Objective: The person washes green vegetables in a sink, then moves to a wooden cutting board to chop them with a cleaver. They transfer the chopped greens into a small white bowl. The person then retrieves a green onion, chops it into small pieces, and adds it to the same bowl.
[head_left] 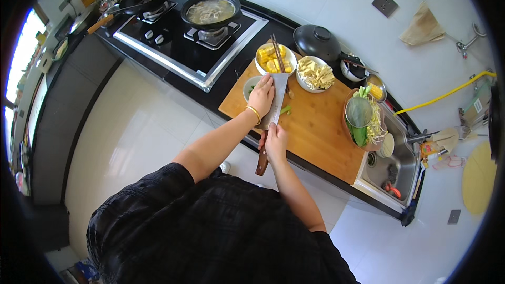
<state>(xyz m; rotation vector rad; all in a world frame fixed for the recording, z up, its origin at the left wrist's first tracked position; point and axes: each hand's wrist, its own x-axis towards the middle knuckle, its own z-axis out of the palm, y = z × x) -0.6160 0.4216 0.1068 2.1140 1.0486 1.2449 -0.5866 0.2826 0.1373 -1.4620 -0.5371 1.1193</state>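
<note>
The cleaver [274, 106] lies over the near-left part of the bamboo cutting board [315, 126], which rests on the dark table [231, 81] between the gas stove [189, 37] and the sink [397, 165]. Its long axis runs from the wooden handle, low and close to the person's body, up to the wide steel blade, so the blade end points away from the person toward the bowls at the far side of the board. The right hand [275, 142] is clenched around the handle just under the blade, and the brown end of the handle sticks out below this grip. The left hand [261, 96], with a gold bangle on the wrist, lies flat with the fingers stretched out; it rests against the left face of the blade and grasps nothing. Under this hand stands a small white bowl [250, 87] with something green inside, but most of the bowl is hidden, so I cannot tell exactly what it is. A little green piece [285, 109] lies on the board just right of the blade. Beyond the blade tip stand a bowl of yellow corn pieces [274, 59] with dark chopsticks [279, 60] across it, and beside it a bowl of pale strips [315, 74]. At the right edge of the board is a basket of greens and sprouts [364, 121]. On the stove stands a black pot of soup [211, 11].
</note>
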